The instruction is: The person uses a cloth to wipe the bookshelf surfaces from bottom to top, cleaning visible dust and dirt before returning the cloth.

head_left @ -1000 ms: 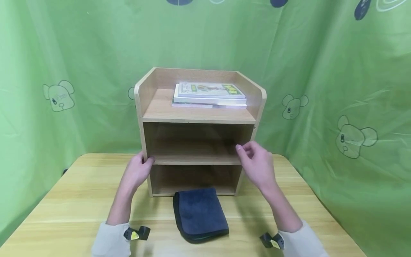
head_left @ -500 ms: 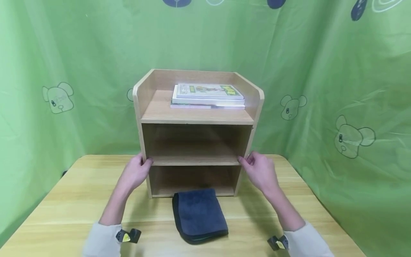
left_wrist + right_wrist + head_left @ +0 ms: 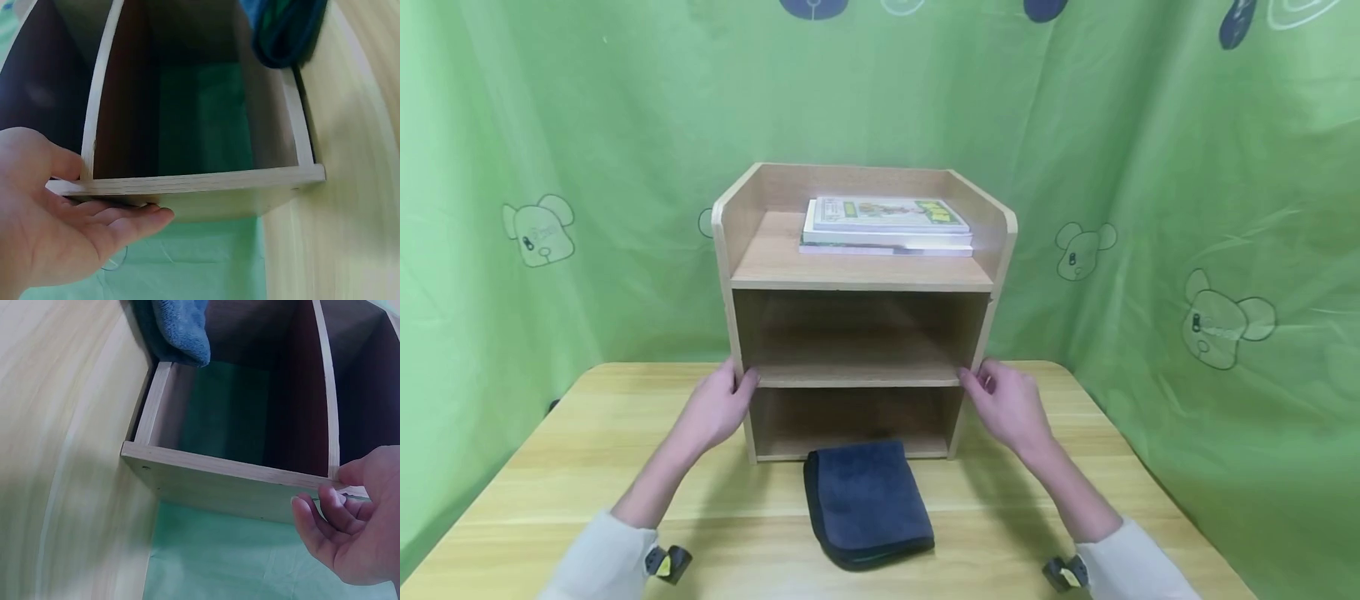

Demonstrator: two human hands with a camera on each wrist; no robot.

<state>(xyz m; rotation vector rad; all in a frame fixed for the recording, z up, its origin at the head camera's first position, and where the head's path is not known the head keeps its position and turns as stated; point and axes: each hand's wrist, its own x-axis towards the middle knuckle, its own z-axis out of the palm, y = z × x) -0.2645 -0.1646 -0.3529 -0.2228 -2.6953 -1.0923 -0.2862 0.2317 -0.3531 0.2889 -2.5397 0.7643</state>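
A small wooden shelf unit (image 3: 861,275) stands upright on the table. My left hand (image 3: 715,407) grips its left side panel at middle-shelf height, thumb on the inner side and fingers along the outer face; the left wrist view shows this hand (image 3: 56,215) from close by. On the opposite panel, at about the same height, my right hand (image 3: 1009,407) pinches the edge between thumb and fingers. In the right wrist view, the other fingers of that hand (image 3: 356,519) curl loosely outside the panel. A folded dark blue cloth (image 3: 872,504) leans on the bottom front edge.
Several stacked books (image 3: 887,229) lie on the top shelf, within its raised sides. Pale wood-grain table (image 3: 985,533) surface extends in front and to both sides. Green patterned curtains (image 3: 647,125) hang close behind and beside the table.
My right hand has moved down from in front of the right side and taken hold of that panel. The left hand keeps its hold while its forearm swings outward. Shelf and cloth look still.
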